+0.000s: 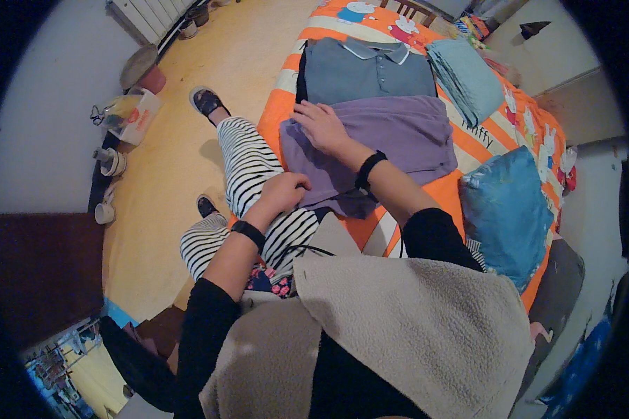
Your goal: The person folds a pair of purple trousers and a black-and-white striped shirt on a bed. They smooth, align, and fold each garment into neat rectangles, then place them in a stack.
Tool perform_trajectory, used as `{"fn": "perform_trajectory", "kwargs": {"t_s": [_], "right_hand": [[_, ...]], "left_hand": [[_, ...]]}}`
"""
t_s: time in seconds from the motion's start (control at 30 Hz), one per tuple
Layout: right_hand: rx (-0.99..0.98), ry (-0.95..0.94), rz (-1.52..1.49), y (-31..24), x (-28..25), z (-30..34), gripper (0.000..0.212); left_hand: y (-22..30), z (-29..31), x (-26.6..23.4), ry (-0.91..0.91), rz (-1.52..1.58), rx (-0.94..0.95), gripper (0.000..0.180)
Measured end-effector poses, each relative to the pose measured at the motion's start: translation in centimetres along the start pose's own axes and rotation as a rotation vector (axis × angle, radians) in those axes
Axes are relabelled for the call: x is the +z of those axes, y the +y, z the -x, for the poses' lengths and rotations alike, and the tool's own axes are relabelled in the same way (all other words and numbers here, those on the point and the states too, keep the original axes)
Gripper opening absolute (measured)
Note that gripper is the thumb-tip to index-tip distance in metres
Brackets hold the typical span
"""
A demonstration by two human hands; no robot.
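Observation:
A purple cloth (391,133), perhaps a garment, lies spread and partly folded on the bed in front of me. My right hand (321,128) rests on its far left part, fingers stretched out and palm down. At the cloth's near left edge, over my striped trouser leg, my left hand (284,192) is closed with curled fingers; the fabric at its fingertips is partly hidden. Just beyond the purple cloth is a folded grey-blue polo shirt (356,68) with a white-trimmed collar, dark fabric showing beneath it. A folded pale teal cloth (466,80) lies to the right.
An orange patterned bedspread (486,143) covers the bed. A shiny blue pillow (508,213) sits at the right. Along the left wall stand a reddish pot (151,79), a white bag (141,115) and a white mug (105,212). A pale cabinet (573,77) borders the bed's far right.

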State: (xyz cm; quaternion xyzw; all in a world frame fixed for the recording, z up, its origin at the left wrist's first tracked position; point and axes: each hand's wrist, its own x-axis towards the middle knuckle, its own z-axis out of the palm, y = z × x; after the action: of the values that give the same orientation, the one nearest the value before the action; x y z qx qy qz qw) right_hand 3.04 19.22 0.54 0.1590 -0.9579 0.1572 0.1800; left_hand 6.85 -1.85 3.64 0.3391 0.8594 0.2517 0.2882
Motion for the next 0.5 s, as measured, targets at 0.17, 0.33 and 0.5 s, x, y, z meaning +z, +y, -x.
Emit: {"fn": "perform_trajectory", "kwargs": {"t_s": [0.17, 0.33, 0.5], "right_hand": [[-0.001, 0.032, 0.017, -1.0, -3.3, 6.2, 0.042], [0.193, -0.114, 0.104, 2.0, -5.7, 12.3, 0.043], [0.352, 0.037, 0.179, 3.0, -6.8, 17.9, 0.044]], "left_hand": [[-0.6, -0.5, 0.3, 0.023, 0.075, 0.023, 0.023], [-0.6, -1.0, -0.3, -0.087, 0.117, 0.048, 0.024], [-1.6, -2.1, 0.2, -0.039, 0.131, -0.024, 0.043]]}}
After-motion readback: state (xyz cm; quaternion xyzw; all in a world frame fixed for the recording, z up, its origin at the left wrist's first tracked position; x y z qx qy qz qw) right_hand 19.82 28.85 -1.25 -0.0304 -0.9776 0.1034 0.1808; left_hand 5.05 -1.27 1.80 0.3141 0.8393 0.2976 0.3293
